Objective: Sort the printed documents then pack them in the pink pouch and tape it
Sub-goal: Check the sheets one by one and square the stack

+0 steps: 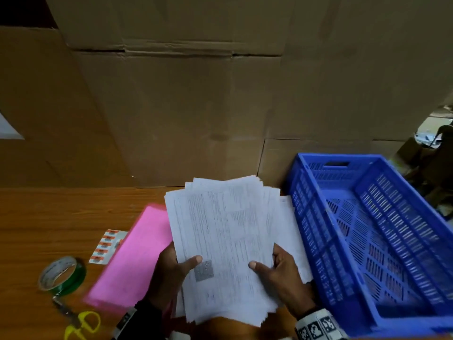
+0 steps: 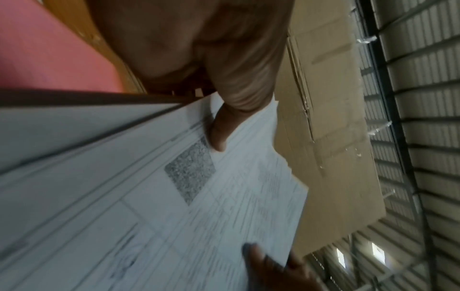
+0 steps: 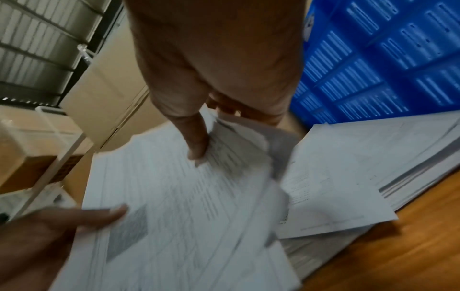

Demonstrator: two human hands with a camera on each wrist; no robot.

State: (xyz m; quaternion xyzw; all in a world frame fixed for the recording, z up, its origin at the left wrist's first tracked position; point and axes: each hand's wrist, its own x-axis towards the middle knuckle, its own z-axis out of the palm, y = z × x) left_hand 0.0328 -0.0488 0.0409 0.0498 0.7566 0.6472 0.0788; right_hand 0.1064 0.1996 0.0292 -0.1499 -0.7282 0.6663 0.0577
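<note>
A loose stack of printed documents (image 1: 225, 241) is held up above the wooden table. My left hand (image 1: 171, 271) grips its lower left edge, thumb on the top sheet beside a grey square code (image 1: 204, 271). My right hand (image 1: 277, 271) grips the lower right edge, thumb on top. The same sheets (image 2: 224, 206) fill the left wrist view under my left thumb (image 2: 219, 133). In the right wrist view my right thumb (image 3: 196, 141) presses the stack (image 3: 186, 216). The pink pouch (image 1: 137, 253) lies flat on the table, left of the stack. A green tape roll (image 1: 62, 274) sits further left.
A blue slatted crate (image 1: 367, 236) stands at the right. More printed sheets (image 3: 348, 177) lie on the table beside it. Yellow-handled scissors (image 1: 81, 322) and a strip of small orange labels (image 1: 107, 245) lie near the tape. Large cardboard boxes (image 1: 196, 94) wall off the back.
</note>
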